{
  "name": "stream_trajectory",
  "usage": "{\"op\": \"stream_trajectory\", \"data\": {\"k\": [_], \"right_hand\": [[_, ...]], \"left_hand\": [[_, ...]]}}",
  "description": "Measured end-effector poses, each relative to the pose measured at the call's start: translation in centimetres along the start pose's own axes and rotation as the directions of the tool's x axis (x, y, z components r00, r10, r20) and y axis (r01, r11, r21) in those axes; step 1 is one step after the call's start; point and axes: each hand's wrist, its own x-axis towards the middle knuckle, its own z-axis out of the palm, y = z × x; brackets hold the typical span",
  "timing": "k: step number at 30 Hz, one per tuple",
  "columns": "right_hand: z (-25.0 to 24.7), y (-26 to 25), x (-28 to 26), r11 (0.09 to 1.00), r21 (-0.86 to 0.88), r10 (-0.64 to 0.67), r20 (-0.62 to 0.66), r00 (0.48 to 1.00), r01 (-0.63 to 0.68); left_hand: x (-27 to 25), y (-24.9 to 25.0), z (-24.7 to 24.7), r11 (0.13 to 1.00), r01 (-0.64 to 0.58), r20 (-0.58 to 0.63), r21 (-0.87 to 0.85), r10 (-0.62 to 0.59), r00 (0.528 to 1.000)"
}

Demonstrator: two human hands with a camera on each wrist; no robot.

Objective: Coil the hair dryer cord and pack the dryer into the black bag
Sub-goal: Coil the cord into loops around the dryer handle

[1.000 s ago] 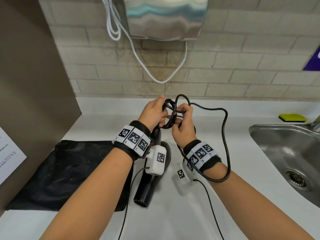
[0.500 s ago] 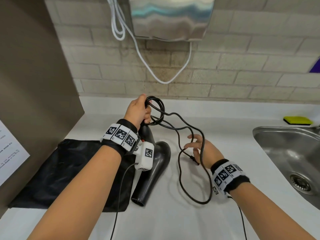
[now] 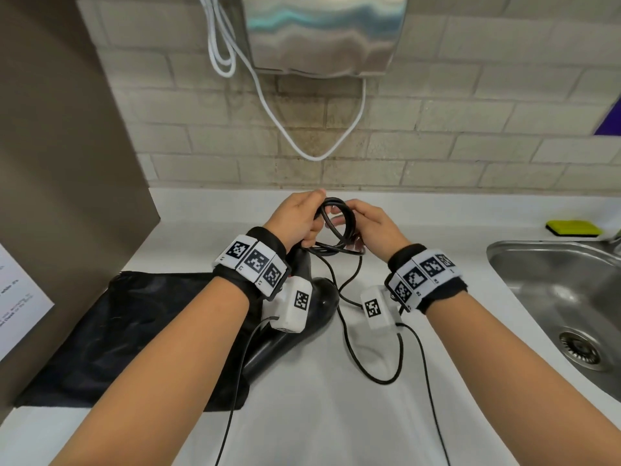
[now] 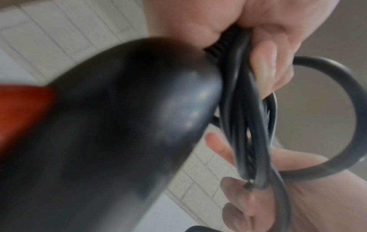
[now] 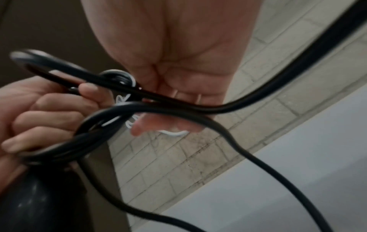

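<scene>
Counter (image 3: 336, 415): both hands clutch cord (image 3: 339, 227) coil; L wrist cam only shows dryer's (image 4: 111, 125) red patch.

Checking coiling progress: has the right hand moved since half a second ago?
Yes. The right hand rose from the white counter toward the brick wall, meeting the black cord coil.

Brick wall (image 3: 437, 136) (beige), white counter (image 3: 336, 415), sink (image 3: 571, 297)

Hair dryer (image 3: 285, 334) partly behind left wrist; cord (image 3: 339, 227) plug unseen, wrist views blurred.
</scene>
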Motion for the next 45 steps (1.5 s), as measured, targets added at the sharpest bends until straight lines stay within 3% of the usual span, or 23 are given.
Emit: {"op": "stream_trajectory", "data": {"k": [3,6,8,10,20,26,30,37,41,45], "right_hand": [[-0.3,0.2,-0.3,0.974,0.155,0.143,0.163,0.976,-0.168],[0.5,0.7,-0.8,0.957,0.000,0.276,0.321,0.906,-0.291],[1.3,0.8,-1.2,0.950,-0.039,0.299,0.394,0.869,-0.309],[1.6,1.0,-1.5,0.959,0.032,0.242,0.414,0.877,-0.280],[1.4,0.8,-1.3,0.930,0.338,0.025,0.332,0.943,-0.143],[1.3,0.9,-1.0,0.952,0.227,0.099,0.409,0.907,-0.206],[1.5,0.5,-1.3,0.965,0.107,0.192,0.344,0.919,-0.241],[1.6,0.0,-2.0,0.980,0.002,0.191,0.237,0.952,-0.198],[1.1,-0.3,-1.6,0.980,0.133,0.154,-0.019,0.988,-0.151],[-0.1,-0.5,-1.3,0.974,0.183,0.134,0.022,0.991,-0.136]], "left_hand": [[0.0,-0.1,-0.5,1.000,-0.021,-0.035,-0.014,0.020,0.999],[0.1,-0.2,-0.6,0.999,-0.038,-0.053,-0.001,0.037,0.998],[0.0,-0.2,-0.2,0.999,-0.045,-0.036,0.018,0.045,0.998],[-0.1,-0.2,0.1,0.998,-0.053,-0.018,0.028,0.053,0.998],[-0.6,-0.3,0.3,0.985,-0.090,0.114,0.150,0.073,0.991],[-0.8,-0.4,0.4,0.972,-0.120,0.162,0.204,0.087,0.983],[-0.9,-0.4,0.6,0.971,-0.104,0.157,0.215,0.071,0.985],[-1.0,-0.4,0.8,0.966,-0.118,0.118,0.229,0.093,0.989],[-1.2,-0.4,0.9,0.980,-0.093,0.143,0.178,0.068,0.987],[-1.0,-0.5,0.4,0.984,-0.091,0.092,0.150,0.078,0.993]]}}
